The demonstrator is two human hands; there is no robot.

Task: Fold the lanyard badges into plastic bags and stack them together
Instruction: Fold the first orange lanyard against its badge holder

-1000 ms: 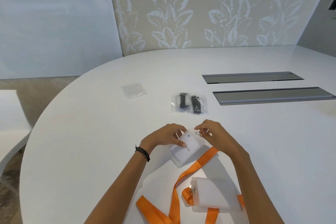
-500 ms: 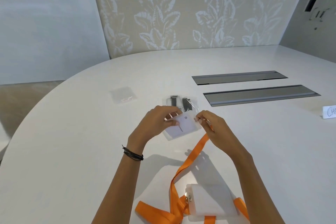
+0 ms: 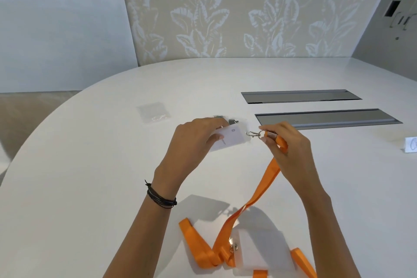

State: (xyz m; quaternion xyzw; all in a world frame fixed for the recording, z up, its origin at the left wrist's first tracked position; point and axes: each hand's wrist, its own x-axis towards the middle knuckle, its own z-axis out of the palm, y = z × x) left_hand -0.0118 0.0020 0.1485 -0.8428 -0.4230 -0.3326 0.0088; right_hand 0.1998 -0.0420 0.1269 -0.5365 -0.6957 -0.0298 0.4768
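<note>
Left hand point(image 3: 194, 140) grips white badge point(image 3: 232, 140); right hand point(image 3: 286, 142) pinches orange lanyard's point(image 3: 268, 176) metal clip point(image 3: 253, 134).

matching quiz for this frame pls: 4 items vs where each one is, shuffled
Items:
1. badge card
2. metal clip
3. empty plastic bag
4. second badge

Places:
A. lying on the table nearest the person, among orange strap loops
B. held in the left hand
C. far left on the table, untouched
D. pinched by the right hand, at the end of the orange strap

Pairs: 1-B, 2-D, 3-C, 4-A
</note>
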